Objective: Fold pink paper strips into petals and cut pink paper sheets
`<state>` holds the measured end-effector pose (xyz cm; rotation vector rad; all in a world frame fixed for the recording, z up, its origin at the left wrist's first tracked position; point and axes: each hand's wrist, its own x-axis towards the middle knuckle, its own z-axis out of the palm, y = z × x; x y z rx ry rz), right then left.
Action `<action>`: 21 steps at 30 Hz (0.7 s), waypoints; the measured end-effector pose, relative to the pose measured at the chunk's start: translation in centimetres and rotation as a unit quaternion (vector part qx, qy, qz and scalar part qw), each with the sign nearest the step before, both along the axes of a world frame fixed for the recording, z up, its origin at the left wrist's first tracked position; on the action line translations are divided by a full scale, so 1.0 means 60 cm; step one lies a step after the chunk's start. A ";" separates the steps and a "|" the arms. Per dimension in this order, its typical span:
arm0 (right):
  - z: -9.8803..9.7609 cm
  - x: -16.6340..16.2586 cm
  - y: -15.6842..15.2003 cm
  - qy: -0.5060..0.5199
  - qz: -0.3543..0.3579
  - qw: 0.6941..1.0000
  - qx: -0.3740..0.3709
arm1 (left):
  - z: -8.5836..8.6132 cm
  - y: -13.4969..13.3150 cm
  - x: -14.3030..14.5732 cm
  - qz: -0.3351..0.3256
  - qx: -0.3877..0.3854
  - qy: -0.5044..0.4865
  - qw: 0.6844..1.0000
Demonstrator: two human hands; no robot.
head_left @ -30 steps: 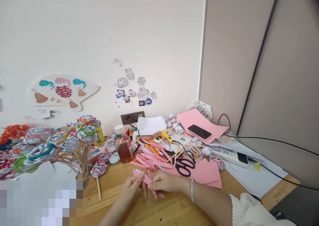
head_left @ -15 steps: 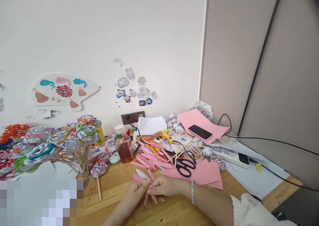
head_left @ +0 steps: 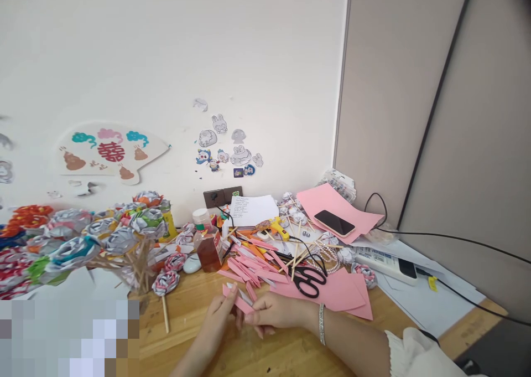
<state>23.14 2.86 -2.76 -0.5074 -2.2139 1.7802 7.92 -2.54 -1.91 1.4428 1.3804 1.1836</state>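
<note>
A folded pink paper strip point(head_left: 239, 301) with a white inner face is held between my two hands, low over the wooden table. My left hand point(head_left: 219, 317) pinches its left end with the thumb on top. At its right end, my right hand point(head_left: 279, 312) grips with thumb and curled fingers; some fingertips are hidden under the paper. Just beyond the hands lies a loose pile of pink paper strips point(head_left: 253, 263). Black-handled scissors point(head_left: 310, 282) and pink paper sheets point(head_left: 346, 294) lie close past my right wrist.
Behind the pile are a yellow glue gun point(head_left: 279, 228), a bottle of amber liquid point(head_left: 208, 249) and wooden sticks. A phone point(head_left: 334, 223) rests on pink paper. Paper flowers point(head_left: 120, 238) crowd the left side. A power strip point(head_left: 385, 263) and cables lie right.
My left hand has shifted slightly left and its thumb has moved up along the paper strip, showing more of it. My right hand stays nearly in place. The view has shifted slightly.
</note>
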 end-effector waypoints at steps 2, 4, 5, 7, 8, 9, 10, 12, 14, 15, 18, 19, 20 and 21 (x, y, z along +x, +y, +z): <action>0.003 0.000 -0.002 -0.001 -0.003 1.000 -0.002 | -0.002 0.003 -0.003 -0.020 -0.005 -0.036 0.999; 0.004 0.000 -0.003 -0.004 -0.003 1.000 -0.003 | -0.004 0.005 -0.006 -0.034 -0.004 -0.071 0.997; 0.002 0.000 -0.003 -0.004 -0.003 1.000 -0.004 | -0.006 0.006 -0.007 -0.035 -0.001 -0.086 0.996; -0.001 -0.001 -0.002 -0.003 -0.002 1.000 0.000 | -0.007 0.008 -0.009 -0.030 0.003 -0.101 0.994; -0.002 -0.001 -0.001 -0.002 -0.001 1.000 0.004 | -0.008 0.009 -0.010 -0.024 0.004 -0.103 0.994; -0.002 -0.001 -0.001 -0.002 -0.002 1.000 0.006 | -0.008 0.010 -0.010 -0.020 0.004 -0.103 0.994; -0.002 -0.001 -0.001 -0.004 -0.002 1.000 0.008 | -0.008 0.011 -0.010 -0.019 0.005 -0.104 0.994; 0.002 0.001 -0.002 -0.010 -0.002 1.000 0.014 | -0.008 0.012 -0.011 -0.018 0.009 -0.110 0.994; 0.007 0.003 -0.004 -0.013 -0.001 1.000 0.021 | -0.008 0.014 -0.013 -0.003 0.018 -0.108 0.994; 0.009 0.004 -0.005 -0.014 0.001 1.000 0.023 | -0.008 0.014 -0.014 0.007 0.020 -0.102 0.995; 0.012 0.005 -0.007 -0.014 0.008 1.000 0.025 | -0.007 0.016 -0.017 0.023 0.020 -0.086 0.996; 0.012 0.005 -0.007 -0.015 0.008 1.000 0.026 | -0.007 0.016 -0.017 0.018 0.017 -0.087 0.996; 0.011 0.005 -0.007 -0.018 0.009 0.999 0.027 | -0.007 0.017 -0.018 0.014 0.014 -0.089 0.996; 0.009 0.005 -0.006 -0.022 0.009 0.999 0.028 | -0.008 0.017 -0.019 0.014 0.011 -0.091 0.996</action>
